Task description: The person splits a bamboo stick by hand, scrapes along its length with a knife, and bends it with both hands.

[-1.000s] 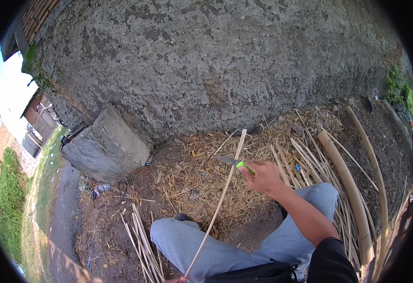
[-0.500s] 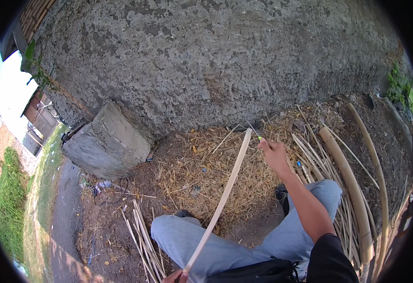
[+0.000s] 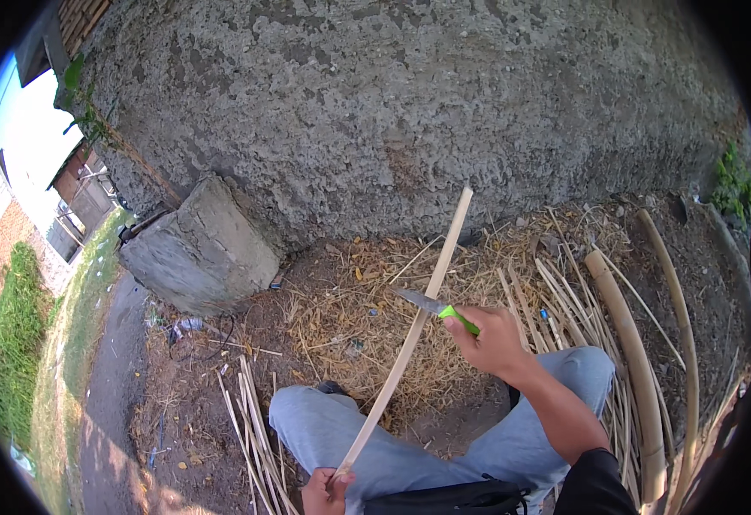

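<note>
A long pale bamboo strip (image 3: 390, 384) slants up and away from my lap toward the wall. Its near end is pinched in my left hand (image 3: 325, 493), low in the view beside my left knee. My right hand (image 3: 488, 339) is closed around the bright green handle of a knife (image 3: 421, 300). The knife's blade lies across the strip, a little beyond its middle, pointing left. Whether the edge bites into the bamboo I cannot tell.
A rough grey wall (image 3: 410, 112) rises ahead, with a concrete block (image 3: 208, 249) at its foot. Shavings (image 3: 341, 322) cover the ground before my legs. Split strips (image 3: 251, 429) lie at my left; more strips and thick bamboo pieces (image 3: 628, 360) lie at my right.
My right hand has drawn the knife back toward me, from the strip's far end to nearer its middle. My left hand has risen slightly, and the strip's far end reaches higher.
</note>
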A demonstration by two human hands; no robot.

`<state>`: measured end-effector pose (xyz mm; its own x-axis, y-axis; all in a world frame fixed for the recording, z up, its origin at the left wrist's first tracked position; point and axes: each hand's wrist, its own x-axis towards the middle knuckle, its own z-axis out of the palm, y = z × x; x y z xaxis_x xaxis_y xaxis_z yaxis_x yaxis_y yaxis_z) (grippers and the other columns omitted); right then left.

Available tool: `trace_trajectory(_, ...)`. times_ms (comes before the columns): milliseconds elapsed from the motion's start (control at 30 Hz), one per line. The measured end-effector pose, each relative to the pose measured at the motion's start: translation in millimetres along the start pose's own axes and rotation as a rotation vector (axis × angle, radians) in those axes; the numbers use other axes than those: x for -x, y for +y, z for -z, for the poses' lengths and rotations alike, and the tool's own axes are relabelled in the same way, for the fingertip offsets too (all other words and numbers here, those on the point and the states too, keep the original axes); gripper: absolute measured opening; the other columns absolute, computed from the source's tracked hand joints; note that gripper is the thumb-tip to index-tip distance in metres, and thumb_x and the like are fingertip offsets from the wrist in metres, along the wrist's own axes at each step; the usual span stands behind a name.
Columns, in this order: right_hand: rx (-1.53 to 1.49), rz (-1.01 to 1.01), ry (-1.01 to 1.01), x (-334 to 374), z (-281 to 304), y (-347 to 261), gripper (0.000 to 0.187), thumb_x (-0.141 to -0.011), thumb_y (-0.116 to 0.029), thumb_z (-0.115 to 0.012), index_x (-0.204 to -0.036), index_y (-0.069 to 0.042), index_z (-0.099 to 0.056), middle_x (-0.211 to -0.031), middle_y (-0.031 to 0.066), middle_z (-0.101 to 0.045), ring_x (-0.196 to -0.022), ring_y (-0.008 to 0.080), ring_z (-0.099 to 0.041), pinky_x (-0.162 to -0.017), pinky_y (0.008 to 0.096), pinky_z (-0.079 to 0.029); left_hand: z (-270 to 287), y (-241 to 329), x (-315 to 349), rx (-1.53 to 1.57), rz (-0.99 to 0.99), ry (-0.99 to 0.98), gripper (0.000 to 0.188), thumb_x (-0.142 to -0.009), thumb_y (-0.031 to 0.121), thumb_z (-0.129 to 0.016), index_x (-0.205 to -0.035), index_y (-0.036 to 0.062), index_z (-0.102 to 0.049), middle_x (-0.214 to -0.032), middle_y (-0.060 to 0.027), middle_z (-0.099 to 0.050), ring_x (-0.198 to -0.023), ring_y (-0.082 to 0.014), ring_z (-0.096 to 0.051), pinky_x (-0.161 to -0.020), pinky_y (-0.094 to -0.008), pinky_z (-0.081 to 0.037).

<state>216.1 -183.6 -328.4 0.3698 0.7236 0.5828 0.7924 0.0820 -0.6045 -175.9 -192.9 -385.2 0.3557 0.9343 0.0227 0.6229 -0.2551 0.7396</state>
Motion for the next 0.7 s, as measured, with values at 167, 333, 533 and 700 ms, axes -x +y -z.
trace_trajectory(167, -0.145, -0.04, -0.048, 12, 6, -31, 0.023, -0.092, -0.023, -0.069, -0.099, -0.002, -0.074, -0.068, 0.0131, -0.067, -0.053, 0.0264, -0.064, -0.047, 0.0379, -0.048, -4, 20, -10, -0.075, 0.003, -0.197, 0.021, -0.1, 0.023, -0.057, -0.098, 0.0025, -0.061, -0.078, -0.0166, -0.069, -0.075, -0.0352, -0.07, -0.063, -0.0418, -0.051)
trace_trajectory(333, -0.195, -0.031, -0.115, 44, -9, -26, 0.024, -0.092, -0.021, -0.069, -0.101, 0.001, -0.073, -0.069, 0.0148, -0.067, -0.052, 0.0248, -0.063, -0.048, 0.0359, -0.047, -12, 22, -22, -0.005, -0.135, -0.171, 0.021, -0.101, 0.021, -0.056, -0.098, 0.0003, -0.061, -0.077, -0.013, -0.068, -0.066, -0.0307, -0.065, -0.059, -0.0399, -0.049)
trace_trajectory(533, -0.282, -0.083, -0.025, 56, -36, -6, 0.022, -0.091, -0.016, -0.069, -0.101, 0.004, -0.071, -0.071, 0.0153, -0.068, -0.052, 0.0241, -0.063, -0.046, 0.0342, -0.046, -33, 39, -56, 0.265, 0.017, -0.056, 0.026, -0.101, 0.02, -0.058, -0.095, -0.0042, -0.064, -0.063, -0.0049, -0.063, -0.055, -0.0119, -0.059, -0.053, -0.0297, -0.044)
trace_trajectory(700, -0.205, 0.045, 0.027, 68, -52, -11, 0.025, -0.089, -0.024, -0.073, -0.099, -0.002, -0.073, -0.076, 0.0112, -0.072, -0.051, 0.0238, -0.064, -0.044, 0.0349, -0.049, -36, 58, -82, -0.02, -0.05, -0.027, 0.02, -0.101, 0.018, -0.055, -0.1, -0.0005, -0.062, -0.065, -0.0073, -0.064, -0.057, -0.0169, -0.063, -0.056, -0.031, -0.048)
